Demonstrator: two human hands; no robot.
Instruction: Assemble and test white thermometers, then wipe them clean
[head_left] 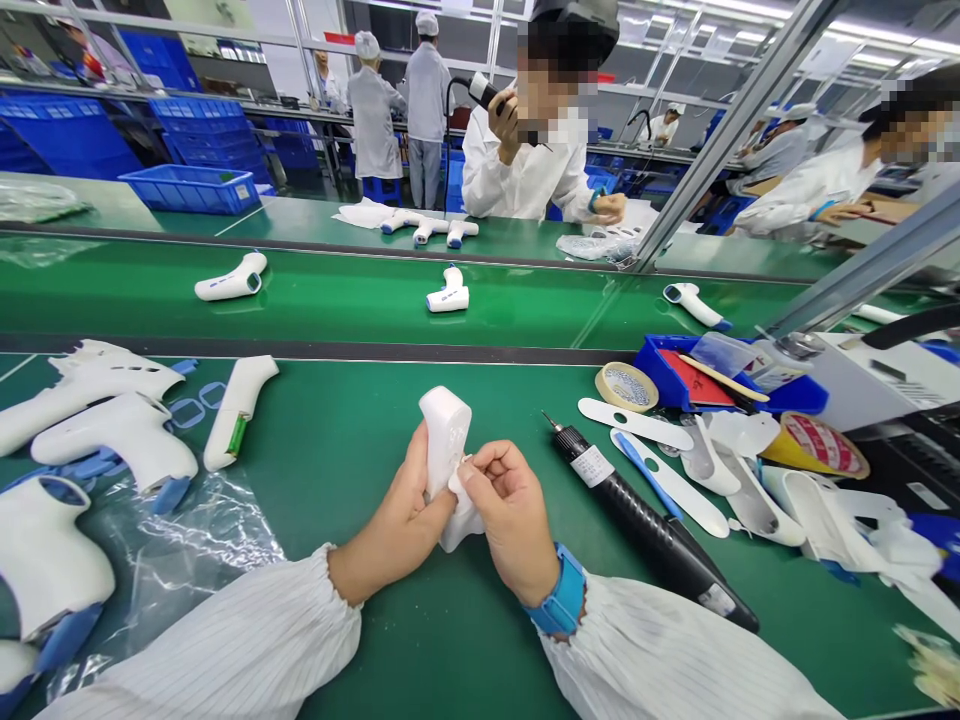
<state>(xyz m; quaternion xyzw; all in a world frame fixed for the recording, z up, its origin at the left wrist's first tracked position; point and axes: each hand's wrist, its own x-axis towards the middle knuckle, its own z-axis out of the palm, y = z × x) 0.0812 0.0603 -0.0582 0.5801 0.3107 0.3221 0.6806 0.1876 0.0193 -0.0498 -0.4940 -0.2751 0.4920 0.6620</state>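
Over the middle of the green bench, my left hand (401,515) is closed round a white infrared thermometer (447,425), its wide end pointing up and away from me. My right hand (514,515) is pressed close to its side, thumb and forefinger pinched together. Between those fingertips a small white bit shows against the thermometer; I cannot make out what it is. Left of my hands lies a thermometer half (232,415) with a green strip showing in its handle. To the right rests a black electric screwdriver (645,515), its tip pointing up and left.
White and blue thermometer housings (116,440) and a plastic bag (202,550) lie at left. At right are a tape roll (627,386), a blue bin (802,395) and loose white shells (765,500). Beyond runs a green conveyor (337,300) with thermometers; a co-worker (525,165) sits across it.
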